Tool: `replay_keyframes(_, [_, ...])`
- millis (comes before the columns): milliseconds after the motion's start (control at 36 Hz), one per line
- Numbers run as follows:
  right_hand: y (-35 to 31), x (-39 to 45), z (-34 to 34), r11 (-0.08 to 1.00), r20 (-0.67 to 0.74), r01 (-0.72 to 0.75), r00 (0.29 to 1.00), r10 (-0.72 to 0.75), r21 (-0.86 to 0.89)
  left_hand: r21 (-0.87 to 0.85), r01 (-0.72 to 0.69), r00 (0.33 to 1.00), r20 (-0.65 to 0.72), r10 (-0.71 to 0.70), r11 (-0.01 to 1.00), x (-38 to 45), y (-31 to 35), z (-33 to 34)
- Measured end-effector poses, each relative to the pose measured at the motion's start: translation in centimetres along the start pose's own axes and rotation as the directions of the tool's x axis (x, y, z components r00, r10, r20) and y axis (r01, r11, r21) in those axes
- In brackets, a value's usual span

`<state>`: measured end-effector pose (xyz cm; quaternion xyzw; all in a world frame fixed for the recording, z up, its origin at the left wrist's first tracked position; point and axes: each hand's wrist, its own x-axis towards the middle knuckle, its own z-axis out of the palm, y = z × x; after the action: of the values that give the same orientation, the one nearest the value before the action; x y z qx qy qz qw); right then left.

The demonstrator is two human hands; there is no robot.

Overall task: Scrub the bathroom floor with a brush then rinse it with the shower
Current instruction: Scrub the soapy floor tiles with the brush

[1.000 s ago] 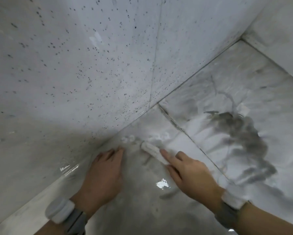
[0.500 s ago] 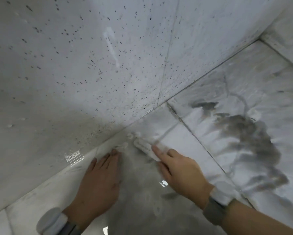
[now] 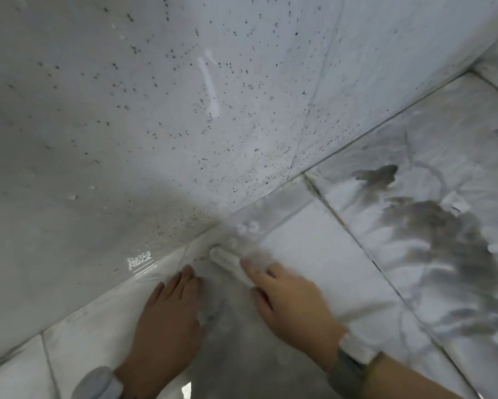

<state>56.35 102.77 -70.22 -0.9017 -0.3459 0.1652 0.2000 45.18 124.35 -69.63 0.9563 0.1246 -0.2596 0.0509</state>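
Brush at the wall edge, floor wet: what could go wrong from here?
The left hand rests flat on the wet floor tile; it may slip under weight. The right hand holds the brush close to the speckled wall, so knuckles might hit it. The dark grime patch could spread if rinsed carelessly.

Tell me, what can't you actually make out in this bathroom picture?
- Brush, head view: motion-blurred, its rear hidden under the right hand; bristles not visible.
- Left hand: flat on the floor, palm side hidden.
- Both forearms: cut off by the bottom edge.
- Dark smear: whether dirt or water, cannot tell.
- Shower: not in view.
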Motion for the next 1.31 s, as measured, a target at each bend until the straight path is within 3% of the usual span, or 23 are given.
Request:
replay_keyframes(83, [-0.1, 1.1, 0.8, 0.998, 0.071, 0.063, 0.996, -0.061, -0.023, -0.054, 0.001, 0.999, -0.044, -0.003, 0.999, 0.2, -0.3, -0.1])
replay_keyframes(194, [7.4, 3.8, -2.7, 0.984, 0.029, -0.174, 0.984, 0.175, -0.028, -0.113, -0.023, 0.991, -0.132, 0.008, 0.993, 0.1, -0.8, -0.3])
replay_keyframes(278, [14.6, 5.4, -8.2, 0.853, -0.105, -0.521, 0.847, 0.521, 0.031, -0.151, -0.034, 0.990, -0.143, 0.012, 0.988, 0.2, -0.7, -0.3])
replay_keyframes(361, [17.2, 5.2, -11.5, 0.735, -0.150, -0.658, 0.719, 0.678, 0.163, -0.152, -0.023, 0.990, -0.145, 0.001, 0.988, 0.2, -0.2, -0.4])
replay_keyframes(389, [16.4, 5.0, -11.4, 0.745, -0.162, -0.647, 0.727, 0.667, 0.165, -0.142, -0.019, 0.990, -0.143, -0.002, 0.990, 0.3, -0.1, -0.4])
replay_keyframes(444, [12.7, 3.8, -9.3, 0.840, -0.185, -0.535, 0.819, 0.543, 0.094, -0.135, -0.004, 0.990, -0.139, -0.015, 0.991, 0.3, 0.1, -0.1])
replay_keyframes(528, [5.1, 2.0, -4.2, 0.979, -0.132, -0.203, 0.970, 0.205, 0.030, -0.123, 0.023, 0.992, -0.121, -0.038, 0.992, 0.4, 0.3, 0.3])
replay_keyframes(639, [-0.3, 2.6, -0.4, 0.998, 0.057, 0.056, 0.997, -0.056, -0.001, -0.124, 0.030, 0.994, -0.099, -0.042, 0.992, 0.4, 0.0, 0.5])
replay_keyframes(778, [6.6, 5.7, -3.2, 0.999, 0.121, -0.012, 0.993, 0.018, -0.046, -0.154, 0.005, 0.988, -0.152, -0.028, 0.988, 0.0, -0.5, 0.5])
replay_keyframes(861, [13.5, 6.1, -7.9, 0.960, -0.042, -0.237, 0.972, 0.233, -0.147, -0.155, 0.005, 0.990, -0.141, -0.028, 0.988, -0.1, -0.4, 0.4])
replay_keyframes(917, [16.1, 5.8, -10.2, 0.904, -0.119, -0.417, 0.906, 0.406, -0.089, -0.156, 0.020, 0.991, -0.125, -0.040, 0.988, 0.0, -0.1, 0.1])
replay_keyframes(972, [16.3, 5.3, -10.8, 0.880, -0.195, -0.474, 0.864, 0.464, -0.008, -0.172, 0.026, 0.991, -0.127, -0.048, 0.985, 0.1, 0.1, -0.2])
replay_keyframes(1056, [12.0, 3.7, -8.2, 0.945, -0.222, -0.325, 0.924, 0.310, -0.035, -0.153, 0.030, 0.988, -0.144, -0.052, 0.988, 0.1, -0.1, 0.1])
replay_keyframes(1139, [5.4, 1.5, -3.6, 0.997, -0.087, -0.053, 0.995, 0.048, -0.057, -0.146, 0.018, 0.987, -0.158, -0.041, 0.989, 0.0, -0.4, 0.3])
replay_keyframes(1222, [0.9, 1.3, -0.3, 0.984, 0.041, 0.160, 0.987, -0.158, -0.076, -0.158, 0.009, 0.986, -0.160, -0.035, 0.987, 0.0, -0.1, -0.1])
replay_keyframes(1306, [0.1, 3.2, 0.1, 0.980, 0.113, 0.176, 0.980, -0.166, -0.091, -0.164, 0.006, 0.987, -0.158, -0.032, 0.986, 0.2, -0.2, 0.0])
